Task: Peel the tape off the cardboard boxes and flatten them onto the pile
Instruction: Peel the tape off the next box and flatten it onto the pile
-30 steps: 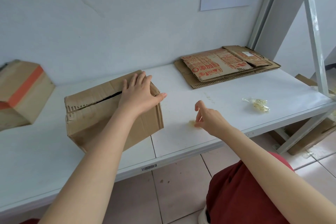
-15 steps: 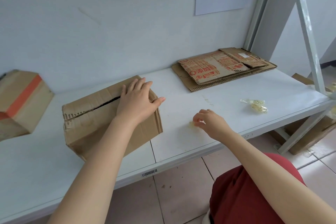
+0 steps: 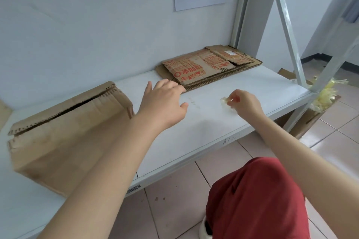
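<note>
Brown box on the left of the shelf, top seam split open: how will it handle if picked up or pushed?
Probably light: the cardboard box is thin corrugated board, though its inside is hidden. Its top likely gives under pressure, since the flaps gape apart. Flat-bottomed on the smooth white shelf, it should slide rather than roll.

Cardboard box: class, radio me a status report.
Left hand open, off the box. Right hand pinches tape scrap. Box unflattened, top seam split. Left hand between it and pile.

Brown box [image 3: 64, 134], red-printed pile [image 3: 204, 68], white shelf [image 3: 223, 118], yellowish tape [image 3: 225, 102]
</note>
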